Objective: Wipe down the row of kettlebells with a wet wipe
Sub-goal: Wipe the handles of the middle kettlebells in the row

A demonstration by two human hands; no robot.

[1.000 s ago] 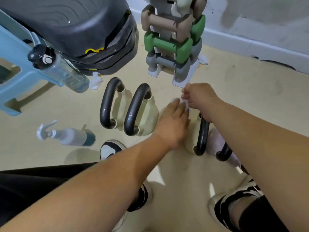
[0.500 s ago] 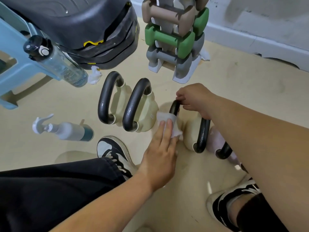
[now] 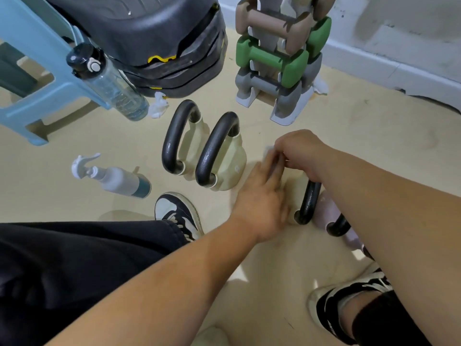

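Note:
Several kettlebells stand in a row on the floor. Two cream ones with black handles, the first kettlebell (image 3: pixel 192 148) and the second kettlebell (image 3: pixel 229 163), stand free at the left. My right hand (image 3: pixel 299 151) grips the top of the third kettlebell's black handle (image 3: pixel 309 201). My left hand (image 3: pixel 262 196), blurred, lies with straight fingers against that kettlebell's left side, pressing the white wet wipe (image 3: pixel 269 149); only a corner of the wipe shows past the fingertips. A pale pink fourth kettlebell (image 3: pixel 326 211) is mostly hidden behind my right forearm.
A dumbbell rack (image 3: pixel 279 58) stands behind the row. A spray bottle (image 3: pixel 117 178) lies at the left. Further left are a water bottle (image 3: pixel 109 86), a blue stool (image 3: pixel 30 71), a black step platform (image 3: pixel 154 33) and a crumpled wipe (image 3: pixel 158 106). My shoes (image 3: pixel 179 213) flank the kettlebells.
My left hand slid down the third kettlebell's side with the wipe, then back up towards my right hand. The right hand stays on the handle.

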